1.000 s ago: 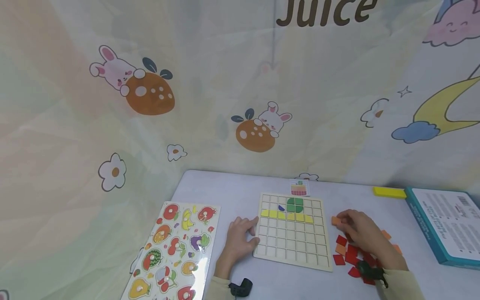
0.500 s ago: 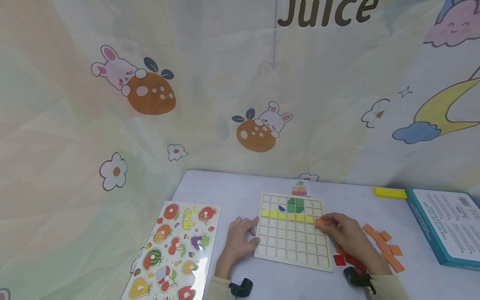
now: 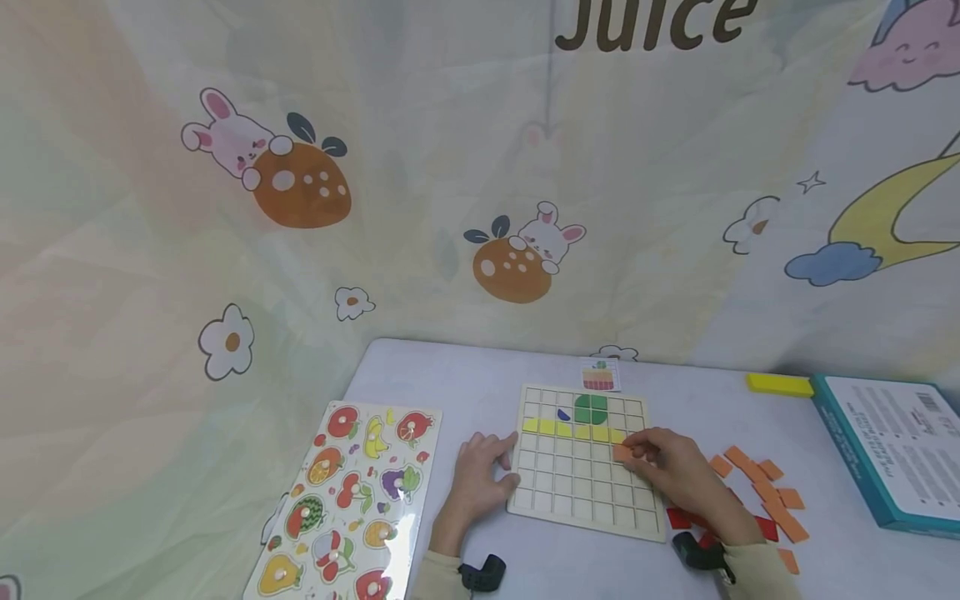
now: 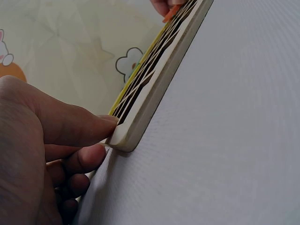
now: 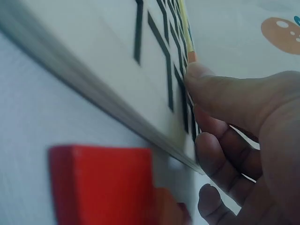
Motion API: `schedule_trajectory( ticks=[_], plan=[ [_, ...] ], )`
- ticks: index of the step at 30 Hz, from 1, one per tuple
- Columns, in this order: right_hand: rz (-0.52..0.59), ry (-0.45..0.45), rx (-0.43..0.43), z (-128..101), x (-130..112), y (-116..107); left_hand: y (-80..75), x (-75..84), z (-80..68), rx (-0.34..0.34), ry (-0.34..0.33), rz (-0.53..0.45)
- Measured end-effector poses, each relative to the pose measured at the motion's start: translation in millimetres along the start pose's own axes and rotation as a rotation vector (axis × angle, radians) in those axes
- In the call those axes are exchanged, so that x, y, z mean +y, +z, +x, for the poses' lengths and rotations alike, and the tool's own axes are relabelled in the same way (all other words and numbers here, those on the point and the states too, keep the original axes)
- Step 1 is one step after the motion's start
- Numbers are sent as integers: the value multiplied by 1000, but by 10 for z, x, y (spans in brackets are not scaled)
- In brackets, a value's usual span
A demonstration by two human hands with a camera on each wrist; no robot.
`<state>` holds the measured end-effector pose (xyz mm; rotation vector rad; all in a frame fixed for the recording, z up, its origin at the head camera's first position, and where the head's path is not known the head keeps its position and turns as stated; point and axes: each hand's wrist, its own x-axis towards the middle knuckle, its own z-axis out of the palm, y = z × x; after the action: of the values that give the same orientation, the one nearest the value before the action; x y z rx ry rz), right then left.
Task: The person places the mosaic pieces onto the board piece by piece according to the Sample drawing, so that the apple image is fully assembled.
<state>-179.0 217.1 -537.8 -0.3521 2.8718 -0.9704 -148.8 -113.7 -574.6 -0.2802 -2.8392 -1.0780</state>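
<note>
The person's right hand point(image 3: 675, 473) lies over the right part of the wooden grid board point(image 3: 581, 492), its fingertips pinching a small orange tile point(image 3: 622, 452) that sits low against the grid, just under the right end of the yellow row point(image 3: 573, 430); from the right wrist view the thumb point(image 5: 220, 89) presses down by the board's slots, though whether the tile is seated in a cell I cannot tell. The left hand point(image 3: 480, 483) rests on the table at the board's left edge, fingers curled, the thumb point(image 4: 70, 124) and a fingertip pressed against the board's corner, holding it steady. Beyond the right hand's fingertips, in the upper rows, sit a green piece point(image 3: 590, 408) and a small blue piece point(image 3: 563, 416). Just past the board's far edge lies a little pattern card point(image 3: 600, 376). Behind the right wrist are loose red tiles point(image 3: 765, 527), and further to that hand's right a scatter of loose orange tiles point(image 3: 772, 492). Well out past those stands a teal box point(image 3: 847, 450) with a yellow block point(image 3: 779, 384) by its far corner. To the left of the left hand lies a fruit peg puzzle point(image 3: 348, 500) on the white table point(image 3: 450, 383).
</note>
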Motion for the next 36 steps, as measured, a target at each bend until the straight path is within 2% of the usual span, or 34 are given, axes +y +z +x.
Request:
schedule_trajectory(
  ticks=[5,13,21,36],
  plan=[
    [7,-15,9,2,21,14,2,-4,6,-2,-6,6],
    [18,34,11,-3,51,22,0,-1,5,-12,-19,-1],
    [34,42,16,-17,35,23,-6,10,-9,4,-7,1],
    [70,66,9,-14,52,-9,-2,5,-2,-17,-32,6]
  ],
)
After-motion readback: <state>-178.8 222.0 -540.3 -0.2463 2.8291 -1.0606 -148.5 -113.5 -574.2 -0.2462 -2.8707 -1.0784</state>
